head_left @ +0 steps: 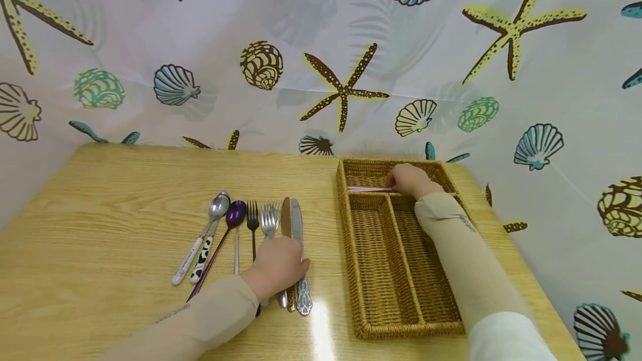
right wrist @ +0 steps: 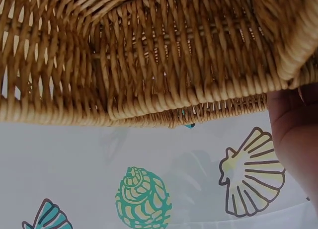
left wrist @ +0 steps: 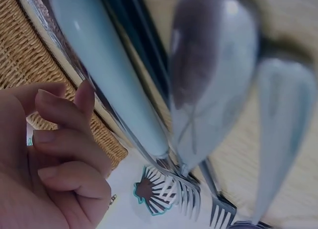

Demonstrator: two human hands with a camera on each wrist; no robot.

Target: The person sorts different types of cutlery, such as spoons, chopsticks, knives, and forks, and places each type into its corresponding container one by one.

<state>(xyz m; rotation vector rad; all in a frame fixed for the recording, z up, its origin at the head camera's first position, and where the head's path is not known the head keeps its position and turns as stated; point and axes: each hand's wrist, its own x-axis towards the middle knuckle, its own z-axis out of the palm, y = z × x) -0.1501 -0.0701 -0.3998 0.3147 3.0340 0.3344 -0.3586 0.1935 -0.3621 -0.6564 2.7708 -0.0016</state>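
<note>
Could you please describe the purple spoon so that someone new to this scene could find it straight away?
On the wooden table, left of the wicker tray, a row of cutlery lies side by side. The purple spoon is third from the left, between a cow-patterned spoon and a dark fork. Its glossy violet bowl is unique there.

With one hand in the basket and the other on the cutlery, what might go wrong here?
Three risks, as guesses:
1. The left hand rests on tightly packed handles; lifting one piece may drag the knives or forks beside it out of line.
2. The pink utensil in the right hand lies across the top compartment of the wicker basket and may catch on the weave.
3. The right sleeve stretches over the basket and may nudge it.
</note>
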